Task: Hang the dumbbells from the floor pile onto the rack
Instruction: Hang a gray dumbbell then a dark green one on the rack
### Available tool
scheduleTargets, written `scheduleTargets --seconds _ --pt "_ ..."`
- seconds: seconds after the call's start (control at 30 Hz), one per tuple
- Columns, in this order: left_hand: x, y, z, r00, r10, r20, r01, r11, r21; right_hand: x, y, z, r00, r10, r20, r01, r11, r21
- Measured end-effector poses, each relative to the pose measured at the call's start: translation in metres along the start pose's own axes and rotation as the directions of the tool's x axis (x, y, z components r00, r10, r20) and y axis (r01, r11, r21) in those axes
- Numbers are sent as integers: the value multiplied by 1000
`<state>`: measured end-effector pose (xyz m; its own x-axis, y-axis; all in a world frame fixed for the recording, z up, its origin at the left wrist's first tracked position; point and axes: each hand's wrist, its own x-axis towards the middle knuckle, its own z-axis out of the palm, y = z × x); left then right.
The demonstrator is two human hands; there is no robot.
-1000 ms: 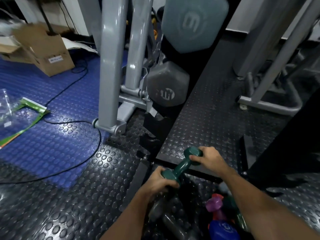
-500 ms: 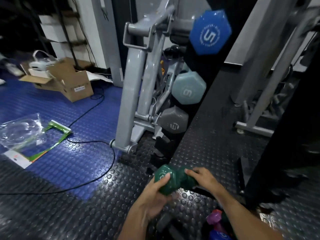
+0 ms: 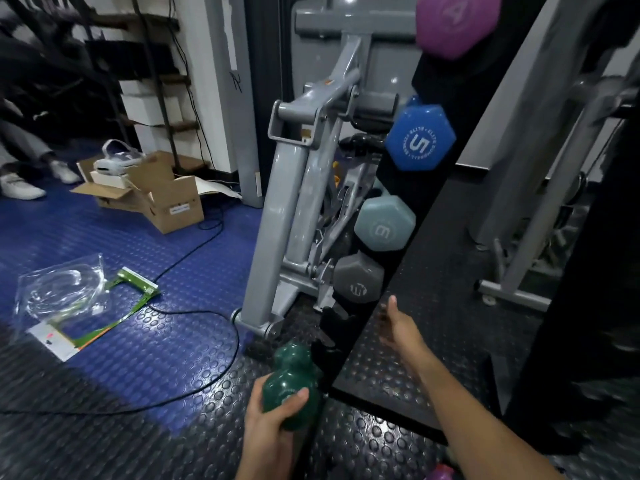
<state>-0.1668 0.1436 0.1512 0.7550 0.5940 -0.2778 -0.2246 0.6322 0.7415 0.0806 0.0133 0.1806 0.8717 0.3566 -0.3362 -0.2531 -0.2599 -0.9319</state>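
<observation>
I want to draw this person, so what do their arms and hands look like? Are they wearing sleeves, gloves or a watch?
Both arms are bare as far as the picture shows: no sleeves in view. The left hand and the right hand wear no gloves, and no rings show. No watch or band shows on either wrist. The arms come up from the bottom edge, so the shoulders and shirt are out of view.
</observation>
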Motion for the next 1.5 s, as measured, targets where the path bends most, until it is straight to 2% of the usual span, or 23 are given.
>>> scheduleTargets --seconds 0.1,0.2,0.47,0.6,0.8,1.1,1.3,1.5 --pt "12 11 6 998 54 13 -54 998 8 -7 -33 14 995 -37 95 16 977 211" --pt "23 29 22 994 77 76 -81 996 44 -12 -48 19 989 -37 142 -8 954 300" --pt "62 74 58 964 125 236 -179 959 221 -20 -53 16 987 -28 158 -13 968 250" --pt "89 88 62 930 136 340 -265 892 367 -21 -53 17 988 -32 152 -7 968 250" --pt "121 91 81 887 32 461 -321 761 564 -16 -48 16 988 -48 145 15 976 219" --pt "152 69 74 878 -15 479 -329 707 626 -19 -38 12 981 -87 171 54 981 188" --pt "162 65 77 825 -46 563 -421 614 667 -16 -34 11 980 -105 170 69 977 202" --pt "165 64 74 813 -82 576 -409 623 667 -17 -28 11 978 -134 158 98 971 220"
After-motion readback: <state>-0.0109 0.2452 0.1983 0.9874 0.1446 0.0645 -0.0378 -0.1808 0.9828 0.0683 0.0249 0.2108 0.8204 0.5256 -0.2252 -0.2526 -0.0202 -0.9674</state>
